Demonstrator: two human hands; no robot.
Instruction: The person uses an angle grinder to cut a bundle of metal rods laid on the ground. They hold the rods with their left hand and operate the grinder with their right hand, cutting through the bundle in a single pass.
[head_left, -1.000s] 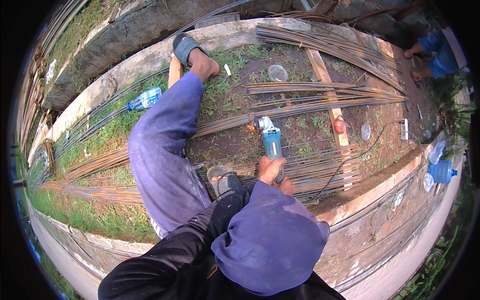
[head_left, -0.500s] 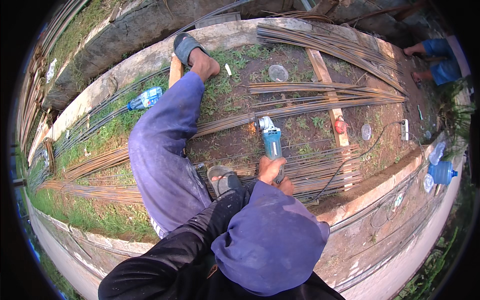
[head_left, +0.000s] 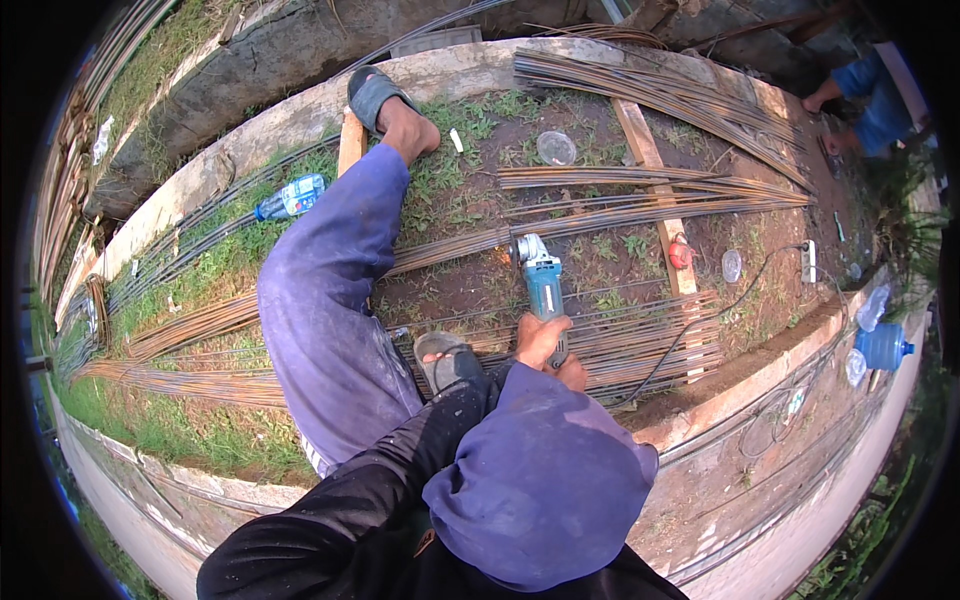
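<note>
My left hand (head_left: 538, 342) grips the teal body of an angle grinder (head_left: 544, 287). My right hand (head_left: 572, 374), partly hidden behind it, is closed round the grinder's rear end. The grinder's disc meets a bundle of rusty rebar (head_left: 450, 243), with orange sparks beside it. My left leg in purple trousers (head_left: 330, 240) stretches over the rods, its sandalled foot (head_left: 385, 105) beside a timber batten. My other sandal (head_left: 444, 362) shows just left of my hands. More thin rods (head_left: 640, 335) lie under the grinder's handle.
Rebar bundles (head_left: 650, 80) cross a timber batten (head_left: 636, 128). Around are a blue bottle (head_left: 290, 197), red object (head_left: 680, 251), plastic container (head_left: 556, 147), power strip (head_left: 808, 261) with cable, water jug (head_left: 882, 346) and concrete edge (head_left: 452, 58). Another person's legs (head_left: 862, 105) are at upper right.
The other person's legs at upper right have shifted slightly. My hands and the grinder stay in almost the same place, with sparks still at the disc.
</note>
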